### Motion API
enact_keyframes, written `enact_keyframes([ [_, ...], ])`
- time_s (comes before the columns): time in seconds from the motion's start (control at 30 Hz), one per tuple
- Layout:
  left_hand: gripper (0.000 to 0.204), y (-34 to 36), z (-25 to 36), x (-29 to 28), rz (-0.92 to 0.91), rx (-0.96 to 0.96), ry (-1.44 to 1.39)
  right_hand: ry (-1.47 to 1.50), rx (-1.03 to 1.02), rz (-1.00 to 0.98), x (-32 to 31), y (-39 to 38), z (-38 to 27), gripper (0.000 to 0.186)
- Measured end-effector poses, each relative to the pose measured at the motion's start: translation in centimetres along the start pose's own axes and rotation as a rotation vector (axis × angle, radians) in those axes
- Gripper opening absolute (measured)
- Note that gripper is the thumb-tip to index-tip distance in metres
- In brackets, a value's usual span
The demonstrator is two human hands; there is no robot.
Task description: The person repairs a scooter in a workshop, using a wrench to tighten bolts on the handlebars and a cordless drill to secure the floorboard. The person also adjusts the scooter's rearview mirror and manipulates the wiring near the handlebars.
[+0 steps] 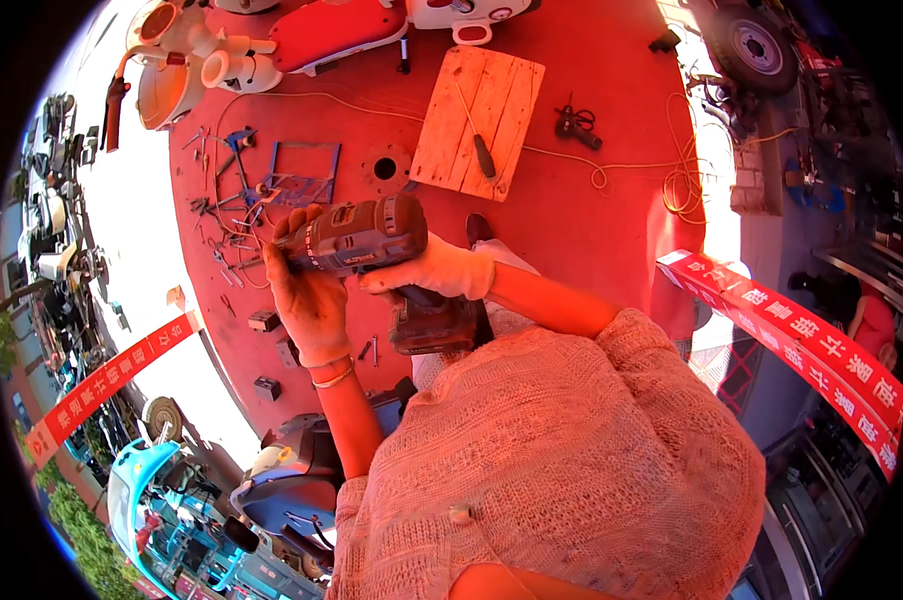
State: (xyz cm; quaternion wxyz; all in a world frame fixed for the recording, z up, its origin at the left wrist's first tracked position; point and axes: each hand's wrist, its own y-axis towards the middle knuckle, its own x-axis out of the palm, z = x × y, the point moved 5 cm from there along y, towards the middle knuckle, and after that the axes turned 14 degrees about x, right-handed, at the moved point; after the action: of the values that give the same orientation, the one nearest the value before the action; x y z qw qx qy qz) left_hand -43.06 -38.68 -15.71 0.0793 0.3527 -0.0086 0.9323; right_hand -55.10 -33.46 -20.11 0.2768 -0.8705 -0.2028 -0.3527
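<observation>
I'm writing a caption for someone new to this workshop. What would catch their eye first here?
First, the dark power drill near the middle, its handle in the right hand and its front end at the left hand. Then the pale wooden board on the red floor beyond, with a screwdriver lying on it. At the lower left stands a bright blue vehicle.

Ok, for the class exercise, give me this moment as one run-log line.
right-hand grip: around handle of drill | left-hand grip: at its front end | screwdriver: lying on wooden board
</observation>
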Motion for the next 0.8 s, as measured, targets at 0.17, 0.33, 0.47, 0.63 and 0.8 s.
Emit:
enact_keyframes([
  [0.17, 0.039, 4.0, -3.7, 2.3, -0.163, -0.238, -0.114, 0.102, -0.201, 0.201, -1.8, -1.4, -1.4, 0.040],
  [0.33, 0.037, 7.2, -5.8, 5.3, -0.406, -0.366, -0.242, -0.362, -0.724, 0.812, -1.6, -3.0, -2.1, 0.054],
  [0.47, 0.030, 7.7, -6.6, 7.6, -0.650, -0.335, -0.265, -0.282, -0.878, 0.878, -0.4, -4.4, -2.2, 0.068],
  [0.63, 0.033, 6.7, -11.1, 9.2, -0.628, -0.635, -0.496, -0.470, -0.667, 1.356, -3.1, -5.9, 0.9, 0.052],
  [0.8, 0.044, 4.6, -18.6, 10.7, -0.704, -0.953, -0.039, -0.104, -0.477, 1.297, -7.4, -11.7, 1.0, 0.041],
])
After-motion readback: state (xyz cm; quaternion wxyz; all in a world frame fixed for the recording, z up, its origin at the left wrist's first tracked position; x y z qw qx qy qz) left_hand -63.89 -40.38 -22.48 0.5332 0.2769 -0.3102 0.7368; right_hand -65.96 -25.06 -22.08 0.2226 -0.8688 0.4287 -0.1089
